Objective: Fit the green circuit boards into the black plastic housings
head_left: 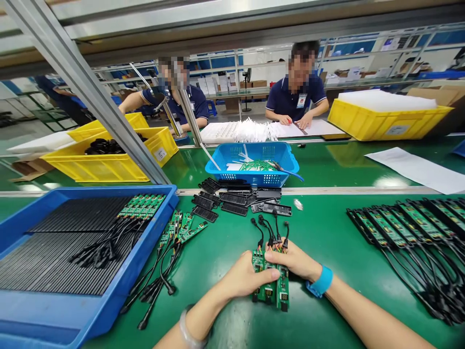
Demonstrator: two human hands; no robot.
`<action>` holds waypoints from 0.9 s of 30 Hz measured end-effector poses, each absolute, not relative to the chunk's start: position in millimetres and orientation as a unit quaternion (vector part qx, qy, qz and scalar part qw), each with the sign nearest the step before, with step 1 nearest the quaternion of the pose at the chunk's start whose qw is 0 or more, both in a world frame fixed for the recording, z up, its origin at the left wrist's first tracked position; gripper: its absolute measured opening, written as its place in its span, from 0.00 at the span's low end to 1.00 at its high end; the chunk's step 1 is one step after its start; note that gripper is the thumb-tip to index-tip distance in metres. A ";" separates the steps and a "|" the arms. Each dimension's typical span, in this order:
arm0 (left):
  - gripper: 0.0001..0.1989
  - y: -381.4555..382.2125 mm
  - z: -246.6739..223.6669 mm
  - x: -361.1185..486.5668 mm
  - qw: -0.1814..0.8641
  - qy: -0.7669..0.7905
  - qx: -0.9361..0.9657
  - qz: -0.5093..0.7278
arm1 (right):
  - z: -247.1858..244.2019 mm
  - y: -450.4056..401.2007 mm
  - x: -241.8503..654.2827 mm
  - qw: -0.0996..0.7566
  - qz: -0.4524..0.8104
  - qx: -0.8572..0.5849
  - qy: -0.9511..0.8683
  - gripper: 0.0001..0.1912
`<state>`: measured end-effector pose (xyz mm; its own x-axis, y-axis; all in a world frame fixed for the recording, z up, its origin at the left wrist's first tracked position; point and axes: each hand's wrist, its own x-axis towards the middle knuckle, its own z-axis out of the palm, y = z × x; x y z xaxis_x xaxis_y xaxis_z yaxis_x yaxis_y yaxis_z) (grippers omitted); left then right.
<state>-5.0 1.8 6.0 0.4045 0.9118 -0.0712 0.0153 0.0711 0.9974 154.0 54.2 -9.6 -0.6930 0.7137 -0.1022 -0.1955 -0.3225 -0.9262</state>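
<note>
Several green circuit boards (269, 293) lie side by side between my hands, above the green table, their short black cables (275, 228) pointing away from me. My left hand (243, 277) grips them from the left, its thumb across their fronts. At their upper right, my right hand (295, 260) is closed on the same boards, thumb near the cable ends. Left of my hands lies a loose pile of boards (189, 230) with black cables. Black plastic cases (234, 198) are scattered beyond my hands.
A blue tray (100, 310) with black strips and boards stands at left. Boards in black cases (410, 223) line the right side. Behind are a blue basket (250, 178), yellow bins (388, 121) and two seated people (296, 97). A metal post (98, 97) slants at left.
</note>
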 end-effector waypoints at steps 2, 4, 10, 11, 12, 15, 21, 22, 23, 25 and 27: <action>0.19 3.3 4.0 -7.5 0.577 0.435 0.603 0.338 | -11.0 53.8 155.6 0.297 0.768 -0.272 -0.498 0.18; 0.28 4.2 -0.2 -8.7 0.600 0.452 0.576 0.321 | -13.8 50.3 154.7 0.311 0.766 -0.287 -0.484 0.19; 0.33 1.4 -10.1 4.4 0.642 0.474 0.474 0.372 | -15.7 39.8 147.3 0.348 0.760 -0.310 -0.452 0.22; 0.33 0.9 -10.5 7.0 0.643 0.487 0.445 0.390 | -14.5 40.2 147.1 0.351 0.760 -0.312 -0.450 0.22; 0.33 0.6 -10.4 8.7 0.642 0.496 0.425 0.402 | -13.2 41.2 147.4 0.352 0.758 -0.314 -0.450 0.22; 0.32 2.2 -8.9 8.0 0.634 0.496 0.444 0.392 | -10.9 46.1 150.9 0.346 0.757 -0.316 -0.456 0.20; 0.32 6.7 -7.2 -0.1 0.646 0.470 0.473 0.372 | -16.2 45.6 151.0 0.326 0.781 -0.313 -0.432 0.20; 0.32 6.2 -7.3 0.8 0.650 0.469 0.463 0.379 | -17.1 44.2 148.8 0.329 0.785 -0.314 -0.421 0.20; 0.32 5.3 -7.1 2.5 0.654 0.468 0.451 0.386 | -17.7 42.7 146.4 0.335 0.788 -0.316 -0.409 0.20; 0.33 2.7 -5.8 7.6 0.658 0.471 0.425 0.406 | -18.0 39.6 141.5 0.354 0.790 -0.321 -0.384 0.21; 0.32 -0.3 -3.1 13.1 0.663 0.472 0.372 0.446 | -17.4 36.7 137.8 0.373 0.790 -0.325 -0.362 0.21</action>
<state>13.1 -0.3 -3.1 0.1569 0.9429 -0.2938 -0.2407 0.3251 0.9145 137.8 36.7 -17.4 -0.5106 0.8246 -0.2435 -0.3536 -0.4595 -0.8148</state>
